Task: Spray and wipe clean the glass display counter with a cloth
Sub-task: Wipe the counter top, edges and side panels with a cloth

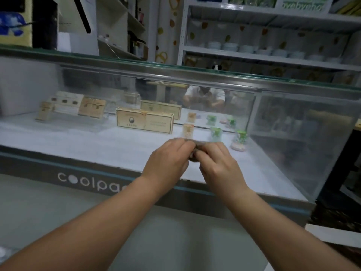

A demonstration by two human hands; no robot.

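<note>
left hand (168, 159) and right hand (216, 163) together, fingers curled, both pinching bunched grey cloth (195, 151) before front pane of glass display desk (136, 74); long carton (144, 122) inside, 11 o'clock of cloth.

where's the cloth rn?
Head view, centre: the cloth is bunched between the left hand and right hand, in front of the display counter glass, below the large carton.

Glass front (82, 133) blocks way to cartons (144, 122) inside; free rm left.

White metal shelving (273, 53) behind, pale bowls (230, 46) on middle shelf; orange-spotted wall (168, 26); pale grey floor (39, 208).
</note>
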